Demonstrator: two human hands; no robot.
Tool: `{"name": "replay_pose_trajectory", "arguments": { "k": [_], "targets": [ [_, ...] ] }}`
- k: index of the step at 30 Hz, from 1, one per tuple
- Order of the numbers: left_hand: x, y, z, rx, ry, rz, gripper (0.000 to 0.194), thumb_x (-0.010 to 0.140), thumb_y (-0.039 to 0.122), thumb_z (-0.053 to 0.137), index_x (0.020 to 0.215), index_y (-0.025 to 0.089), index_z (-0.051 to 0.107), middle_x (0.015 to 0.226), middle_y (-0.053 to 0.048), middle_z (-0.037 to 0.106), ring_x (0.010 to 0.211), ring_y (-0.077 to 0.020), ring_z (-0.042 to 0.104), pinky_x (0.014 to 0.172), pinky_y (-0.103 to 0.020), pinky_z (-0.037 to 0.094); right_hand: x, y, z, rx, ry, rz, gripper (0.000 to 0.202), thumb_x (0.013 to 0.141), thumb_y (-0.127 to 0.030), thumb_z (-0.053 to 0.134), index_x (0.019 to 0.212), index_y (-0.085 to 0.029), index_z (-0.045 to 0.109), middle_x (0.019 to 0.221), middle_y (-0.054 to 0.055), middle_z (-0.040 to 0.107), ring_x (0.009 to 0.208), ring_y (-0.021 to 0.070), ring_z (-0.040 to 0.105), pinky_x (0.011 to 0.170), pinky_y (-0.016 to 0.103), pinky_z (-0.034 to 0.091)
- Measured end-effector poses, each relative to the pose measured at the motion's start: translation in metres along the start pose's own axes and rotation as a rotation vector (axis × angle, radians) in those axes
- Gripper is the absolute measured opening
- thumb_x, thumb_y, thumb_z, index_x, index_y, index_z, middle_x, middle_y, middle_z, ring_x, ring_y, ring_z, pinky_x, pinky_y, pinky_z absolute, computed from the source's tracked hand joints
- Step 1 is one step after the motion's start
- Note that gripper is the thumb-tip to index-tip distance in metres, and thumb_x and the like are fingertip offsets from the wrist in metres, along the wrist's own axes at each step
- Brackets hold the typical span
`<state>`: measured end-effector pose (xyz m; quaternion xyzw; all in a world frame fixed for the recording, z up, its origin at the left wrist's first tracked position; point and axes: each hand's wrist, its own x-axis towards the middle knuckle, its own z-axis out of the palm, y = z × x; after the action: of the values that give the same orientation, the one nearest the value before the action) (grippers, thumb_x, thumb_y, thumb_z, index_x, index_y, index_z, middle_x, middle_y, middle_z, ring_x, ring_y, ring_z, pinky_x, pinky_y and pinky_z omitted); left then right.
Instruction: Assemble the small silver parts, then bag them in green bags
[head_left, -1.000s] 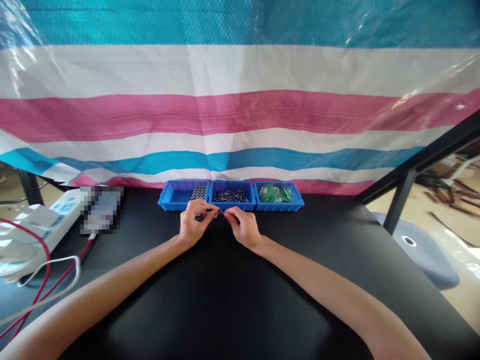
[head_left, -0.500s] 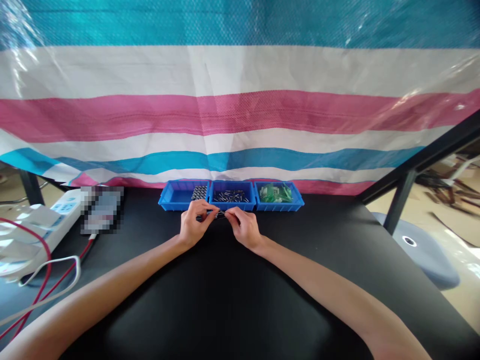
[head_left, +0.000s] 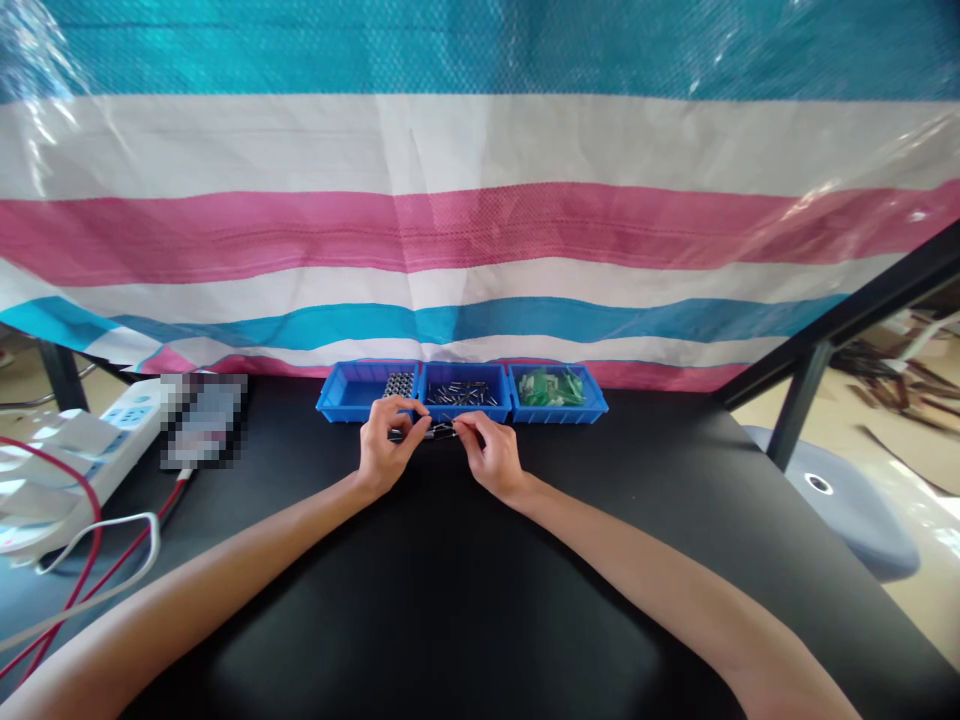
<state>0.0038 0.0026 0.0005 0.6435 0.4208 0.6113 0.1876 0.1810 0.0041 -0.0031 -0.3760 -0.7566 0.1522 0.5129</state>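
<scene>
Visibly thin, a small dark piece (head_left: 448,418) juts from the right hand (head_left: 491,455).

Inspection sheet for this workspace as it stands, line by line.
Surface: black tabletop.
Job's things: left blue bin with metal cylinders; middle blue bin with metal pins; right blue bin with green pieces.
Clutter: pixelated device beside power strip.
Grip: right hand pinches a thin metal piece; left hand, thumb and forefinger apparently slightly apart, hold unclear.
Cables: red cable and white cable, left side.
Surroundings: striped sheet behind, gray stool right.
</scene>
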Motion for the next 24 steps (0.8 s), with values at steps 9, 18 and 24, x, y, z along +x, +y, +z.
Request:
{"name": "replay_pose_trajectory", "arguments": {
  "k": [9,18,24],
  "targets": [
    [-0.0013,-0.0003,-0.0001,-0.05,-0.044,-0.009,0.025,0.082,0.02,0.066,0.099,0.018,0.048,0.086,-0.002,0.066,0.058,-0.0075,0.061,0.056,-0.02,0.048,0.0009,-0.0013,0.0001,0.039,-0.021,-0.006,0.015,0.095,-0.026,0.05,0.09,-0.018,0.062,0.075,0.003,0.066,0.062,0.013,0.062,0.06,0.023,0.048],
    [-0.0019,-0.0018,-0.0007,-0.052,-0.068,-0.019,0.024,0.083,0.019,0.065,0.099,0.019,0.047,0.087,-0.003,0.067,0.061,-0.009,0.062,0.058,-0.021,0.049,0.0011,-0.0006,0.001,0.038,-0.02,-0.028,0.011,0.093,-0.024,0.053,0.091,-0.018,0.062,0.078,0.003,0.066,0.064,0.0131,0.062,0.061,0.023,0.049],
    [-0.0021,-0.0014,-0.0006,-0.032,-0.074,-0.017,0.023,0.083,0.019,0.065,0.098,0.018,0.048,0.087,-0.002,0.066,0.054,-0.0058,0.058,0.054,-0.019,0.046,0.0007,0.0,0.0016,0.034,-0.028,-0.028,0.011,0.093,-0.024,0.053,0.092,-0.018,0.063,0.078,0.003,0.066,0.065,0.013,0.062,0.061,0.023,0.048]
  ]
}}
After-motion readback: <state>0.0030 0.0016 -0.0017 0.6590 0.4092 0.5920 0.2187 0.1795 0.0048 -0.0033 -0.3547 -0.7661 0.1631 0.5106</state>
